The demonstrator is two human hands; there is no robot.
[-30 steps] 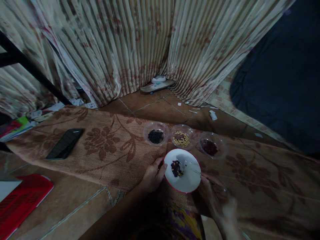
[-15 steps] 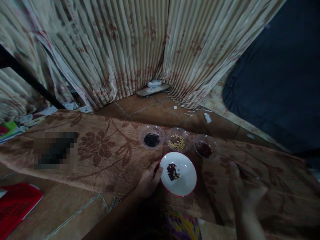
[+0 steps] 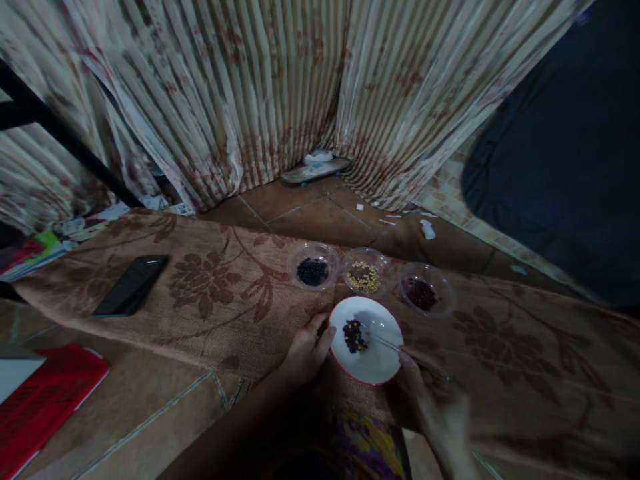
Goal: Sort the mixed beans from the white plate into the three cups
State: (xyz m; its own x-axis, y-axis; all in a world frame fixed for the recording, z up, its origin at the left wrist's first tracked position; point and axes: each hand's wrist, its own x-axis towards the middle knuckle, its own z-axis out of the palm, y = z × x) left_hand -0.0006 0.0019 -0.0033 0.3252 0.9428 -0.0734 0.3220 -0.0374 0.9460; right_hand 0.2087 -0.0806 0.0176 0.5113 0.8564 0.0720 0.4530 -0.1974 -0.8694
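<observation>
Compared with half a second ago, your right hand [image 3: 434,395] is sitting farther left, and the tweezers [image 3: 386,342] are no longer pointing out toward the red beans [image 3: 421,295]; they are reaching over the rim into the bowl [image 3: 383,365]. Your left hand [image 3: 306,350] is staying at the bowl's left side.

Your right fingers are closing on the tweezers, pinching them at the bowl's right rim, while the back of that hand is blurring. From that grip the tips are angling left, toward the mixed beans [image 3: 354,337]; I cannot tell whether they are clasping one. Your left grip is clamping the bowl, thumb lying at the rim, fingers curling around the outside.

So the bowl is standing between your two grips, its beans lying just right of your left thumb. I cannot tell whether the cloth [image 3: 200,330] is bearing its weight.

Beyond your grips, three clear cups are standing in a row: one with black beans [image 3: 312,272] ahead of your left hand, one with yellow beans [image 3: 365,278] ahead of the bowl, and one with the red beans ahead of your right fingers. Well left of your left grip, a phone [image 3: 131,285] is lying on the cloth.
</observation>
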